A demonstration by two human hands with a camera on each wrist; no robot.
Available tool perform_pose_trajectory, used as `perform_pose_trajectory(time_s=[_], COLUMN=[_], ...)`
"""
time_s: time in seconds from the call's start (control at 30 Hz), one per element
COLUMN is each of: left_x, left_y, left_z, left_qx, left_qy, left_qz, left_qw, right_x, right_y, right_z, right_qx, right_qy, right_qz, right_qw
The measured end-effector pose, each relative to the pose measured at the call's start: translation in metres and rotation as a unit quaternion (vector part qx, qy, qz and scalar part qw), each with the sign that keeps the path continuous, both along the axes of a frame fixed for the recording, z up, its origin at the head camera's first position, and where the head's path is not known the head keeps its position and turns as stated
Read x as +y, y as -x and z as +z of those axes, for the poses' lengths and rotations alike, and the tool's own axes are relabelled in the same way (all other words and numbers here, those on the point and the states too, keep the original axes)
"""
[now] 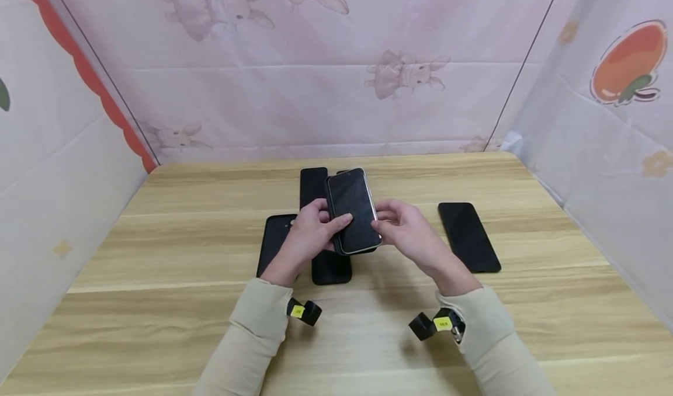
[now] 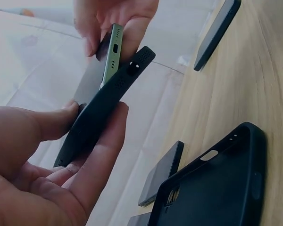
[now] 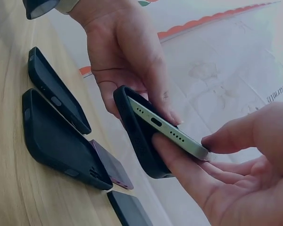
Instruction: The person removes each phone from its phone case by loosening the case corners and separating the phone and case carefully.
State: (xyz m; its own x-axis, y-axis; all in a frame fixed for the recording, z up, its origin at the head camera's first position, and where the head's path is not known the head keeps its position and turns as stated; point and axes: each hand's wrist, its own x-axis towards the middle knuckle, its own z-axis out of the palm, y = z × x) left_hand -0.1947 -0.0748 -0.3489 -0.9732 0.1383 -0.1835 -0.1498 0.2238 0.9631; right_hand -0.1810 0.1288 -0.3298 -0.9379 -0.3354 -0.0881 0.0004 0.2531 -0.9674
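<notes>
In the head view, a smartphone (image 1: 353, 197) with a dark screen and pale green edge is held up over the middle of the table. It sits tilted and only partly inside a black phone case (image 3: 137, 143), with its port end out of the case in both wrist views. My left hand (image 1: 311, 228) grips the case from the left, fingers beneath, thumb on the screen. At the opposite side, my right hand (image 1: 407, 229) pinches the phone's edge near the port end between thumb and fingers.
Two black cases lie on the wooden table (image 1: 158, 302): one left (image 1: 273, 238), one below the held phone (image 1: 331, 268). Behind the hands lies a dark phone (image 1: 313, 183), with another mostly hidden beside it. Farther right is another dark phone (image 1: 469, 236). Printed cloth walls surround the table.
</notes>
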Motion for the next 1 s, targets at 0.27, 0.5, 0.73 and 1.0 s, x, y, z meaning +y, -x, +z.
perform_pose_trajectory(time_s=[0.27,0.5,0.73,1.0], left_x=[-0.003,-0.001,0.006,0.014], left_y=[0.0,0.003,0.007,0.01], left_z=[0.0,0.001,-0.001,0.0], left_qx=[-0.006,-0.017,-0.025,-0.05], left_qy=[-0.055,-0.066,-0.055,-0.013], left_qz=[-0.07,-0.088,-0.073,-0.062], left_qw=[0.996,0.9938,0.9955,0.9967], right_x=[0.012,0.021,0.025,0.037], right_y=[0.008,0.011,0.012,0.013], right_z=[-0.003,-0.004,-0.006,-0.011], right_qx=[-0.015,-0.016,-0.02,-0.027], right_qy=[0.013,0.0,0.008,-0.007], right_qz=[-0.003,-0.008,-0.014,-0.028], right_qw=[0.9998,0.9998,0.9997,0.9992])
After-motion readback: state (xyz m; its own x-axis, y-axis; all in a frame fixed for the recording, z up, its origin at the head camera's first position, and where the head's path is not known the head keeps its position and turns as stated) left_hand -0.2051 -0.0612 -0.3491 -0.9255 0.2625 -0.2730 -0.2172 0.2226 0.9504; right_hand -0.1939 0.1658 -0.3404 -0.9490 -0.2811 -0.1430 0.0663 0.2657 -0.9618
